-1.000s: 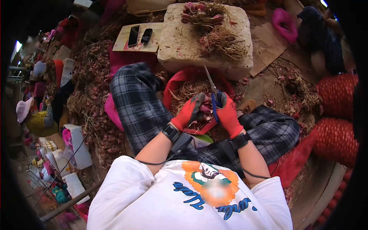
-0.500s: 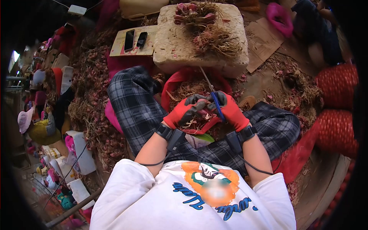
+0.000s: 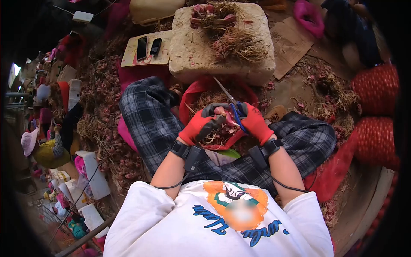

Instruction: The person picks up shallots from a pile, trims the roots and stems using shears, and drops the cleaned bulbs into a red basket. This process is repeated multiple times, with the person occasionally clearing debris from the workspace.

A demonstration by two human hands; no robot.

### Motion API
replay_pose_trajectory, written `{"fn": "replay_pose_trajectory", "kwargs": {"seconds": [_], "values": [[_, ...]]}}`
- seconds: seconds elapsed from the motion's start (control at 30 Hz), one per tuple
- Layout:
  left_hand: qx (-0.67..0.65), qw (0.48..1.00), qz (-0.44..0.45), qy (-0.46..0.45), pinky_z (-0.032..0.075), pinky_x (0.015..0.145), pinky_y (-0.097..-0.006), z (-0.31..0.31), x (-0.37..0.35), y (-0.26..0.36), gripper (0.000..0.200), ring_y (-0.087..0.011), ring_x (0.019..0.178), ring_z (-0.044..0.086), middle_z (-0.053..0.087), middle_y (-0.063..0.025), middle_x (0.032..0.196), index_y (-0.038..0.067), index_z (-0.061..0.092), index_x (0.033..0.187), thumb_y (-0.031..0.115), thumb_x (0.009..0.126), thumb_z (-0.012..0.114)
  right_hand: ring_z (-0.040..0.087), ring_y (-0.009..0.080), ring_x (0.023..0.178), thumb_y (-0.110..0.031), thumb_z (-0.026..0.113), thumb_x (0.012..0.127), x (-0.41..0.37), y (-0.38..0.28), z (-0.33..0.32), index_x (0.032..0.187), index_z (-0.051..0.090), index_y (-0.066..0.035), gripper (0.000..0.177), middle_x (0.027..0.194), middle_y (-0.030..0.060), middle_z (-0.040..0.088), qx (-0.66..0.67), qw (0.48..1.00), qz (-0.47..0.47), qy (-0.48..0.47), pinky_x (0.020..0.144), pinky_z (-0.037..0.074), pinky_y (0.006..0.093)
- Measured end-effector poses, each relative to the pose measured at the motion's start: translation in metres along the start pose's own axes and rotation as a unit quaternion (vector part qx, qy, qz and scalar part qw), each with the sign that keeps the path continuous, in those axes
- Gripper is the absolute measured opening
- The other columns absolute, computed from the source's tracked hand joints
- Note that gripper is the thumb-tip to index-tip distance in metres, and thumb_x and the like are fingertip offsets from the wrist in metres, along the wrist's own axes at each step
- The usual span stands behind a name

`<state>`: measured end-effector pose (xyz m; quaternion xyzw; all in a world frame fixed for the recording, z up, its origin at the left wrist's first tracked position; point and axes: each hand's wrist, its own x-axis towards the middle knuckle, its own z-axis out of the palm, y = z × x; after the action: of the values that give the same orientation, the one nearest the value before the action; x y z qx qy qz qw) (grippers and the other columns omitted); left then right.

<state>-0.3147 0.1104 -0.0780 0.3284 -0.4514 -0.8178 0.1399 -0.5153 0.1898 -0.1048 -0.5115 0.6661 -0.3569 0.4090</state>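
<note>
My left hand (image 3: 204,124), in a red and dark grey glove, is closed on a reddish onion bulb (image 3: 220,112). Blue-handled scissors (image 3: 234,109) sit in my right hand (image 3: 254,122), gloved the same way, their blades pointing up and left. Both hands are close together above a red mesh bag (image 3: 185,107) with dry roots and trimmings (image 3: 207,99) in it. Beyond the bag, a worn foam block (image 3: 188,51) carries a bunch of onions (image 3: 214,17) and a tangle of dry stalks (image 3: 242,45).
Two dark devices, one a phone (image 3: 142,47), lie on a board (image 3: 128,53) at the upper left. Heaped onions (image 3: 105,85) cover the floor at left. Full red mesh sacks (image 3: 376,139) stand at right. Another person (image 3: 53,150) is at far left.
The scissors have turned, their tips swinging left, and more of the bulb shows between my hands. My right hand has shifted slightly left. The whole view has moved a little.
</note>
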Motion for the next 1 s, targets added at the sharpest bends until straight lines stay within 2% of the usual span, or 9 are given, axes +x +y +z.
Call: {"fn": "replay_pose_trajectory", "kwargs": {"seconds": [0.13, 0.23, 0.33, 0.43, 0.53, 0.73, 0.83, 0.93, 1.0], "values": [[-0.172, 0.985, -0.029, 0.018, 0.046, 0.077, -0.0219, -0.002, 0.006, -0.006, 0.051, -0.0068, 0.087, 0.054, 0.051, 0.003, 0.103, 0.005, 0.037, 0.136, 0.015, 0.09, 0.057, 0.06, 0.0139, 0.066, -0.016, 0.067, 0.08, 0.004, 0.006, 0.0, 0.1, 0.06, -0.003, 0.025, 0.076, 0.0039, 0.063, 0.275, 0.958, 0.085, 0.0, 0.058, 0.047, 0.0277], [-0.143, 0.989, 0.004, -0.046, 0.047, 0.077, -0.0232, 0.0, 0.004, -0.003, 0.052, -0.0088, 0.089, 0.055, 0.049, 0.0013, 0.109, 0.007, 0.033, 0.138, 0.013, 0.091, 0.055, 0.054, 0.0054, 0.057, -0.018, 0.066, 0.083, 0.007, 0.007, 0.001, 0.101, 0.062, -0.004, 0.024, 0.071, 0.0004, 0.061, 0.358, 0.929, 0.089, 0.003, 0.05, 0.043, 0.0223], [-0.119, 0.99, 0.031, -0.062, 0.048, 0.077, -0.0238, -0.005, 0.008, -0.011, 0.05, -0.01, 0.09, 0.055, 0.051, -0.0003, 0.108, 0.008, 0.034, 0.137, 0.012, 0.091, 0.054, 0.052, 0.0048, 0.052, -0.02, 0.066, 0.083, -0.003, -0.022, -0.013, 0.103, 0.062, -0.004, 0.026, 0.068, 0.0012, 0.06, 0.425, 0.893, 0.142, -0.048, 0.046, 0.043, 0.0202], [-0.128, 0.991, 0.033, -0.027, 0.046, 0.085, -0.0247, -0.003, 0.008, -0.008, 0.046, -0.0112, 0.098, 0.055, 0.054, -0.004, 0.115, 0.005, 0.037, 0.135, 0.014, 0.092, 0.053, 0.054, 0.0062, 0.053, -0.019, 0.064, 0.084, -0.005, -0.042, -0.018, 0.103, 0.062, -0.003, 0.025, 0.07, 0.0026, 0.061, 0.388, 0.9, 0.183, -0.081, 0.048, 0.045, 0.0201], [-0.137, 0.989, 0.03, -0.037, 0.047, 0.078, -0.023, 0.003, 0.009, -0.005, 0.045, -0.0092, 0.09, 0.055, 0.052, -0.0017, 0.112, 0.007, 0.038, 0.133, 0.021, 0.093, 0.053, 0.055, 0.0076, 0.053, -0.016, 0.061, 0.084, -0.006, -0.029, -0.014, 0.102, 0.061, -0.002, 0.023, 0.071, 0.0042, 0.062, 0.402, 0.9, 0.149, -0.078, 0.048, 0.046, 0.0202], [-0.062, 0.998, -0.019, -0.013, 0.045, 0.081, -0.0221, 0.004, 0.011, 0.003, 0.042, -0.009, 0.095, 0.053, 0.053, -0.0023, 0.112, 0.006, 0.044, 0.129, 0.023, 0.092, 0.053, 0.057, 0.0095, 0.053, -0.01, 0.059, 0.083, -0.002, -0.018, -0.02, 0.101, 0.059, -0.001, 0.021, 0.072, 0.0057, 0.063, 0.492, 0.846, 0.195, -0.067, 0.048, 0.047, 0.021], [0.036, 0.996, 0.008, 0.077, 0.045, 0.078, -0.0225, 0.025, 0.007, 0.012, 0.037, -0.0089, 0.09, 0.054, 0.055, -0.0016, 0.107, 0.005, 0.047, 0.125, 0.021, 0.091, 0.053, 0.056, 0.0093, 0.052, -0.012, 0.061, 0.083, -0.003, -0.017, -0.017, 0.1, 0.059, -0.002, 0.02, 0.071, 0.005, 0.062, 0.455, 0.874, 0.151, -0.077, 0.047, 0.047, 0.0213], [0.162, 0.98, 0.095, 0.069, 0.046, 0.073, -0.0231, 0.0, 0.018, -0.027, 0.029, -0.0081, 0.084, 0.054, 0.057, -0.0006, 0.099, 0.005, 0.051, 0.117, 0.018, 0.091, 0.052, 0.055, 0.0087, 0.052, -0.014, 0.064, 0.083, -0.005, -0.03, -0.01, 0.098, 0.059, -0.002, 0.02, 0.07, 0.0037, 0.06, 0.387, 0.908, 0.128, -0.091, 0.046, 0.046, 0.0215], [0.075, 0.99, 0.039, 0.11, 0.046, 0.072, -0.0231, 0.002, 0.014, -0.028, 0.025, -0.0082, 0.081, 0.054, 0.058, -0.0005, 0.094, 0.004, 0.053, 0.112, 0.018, 0.092, 0.05, 0.054, 0.0079, 0.053, -0.016, 0.066, 0.083, -0.006, -0.032, -0.004, 0.098, 0.059, -0.002, 0.022, 0.069, 0.0025, 0.059, 0.405, 0.901, 0.127, -0.094, 0.047, 0.046, 0.0211]]}}
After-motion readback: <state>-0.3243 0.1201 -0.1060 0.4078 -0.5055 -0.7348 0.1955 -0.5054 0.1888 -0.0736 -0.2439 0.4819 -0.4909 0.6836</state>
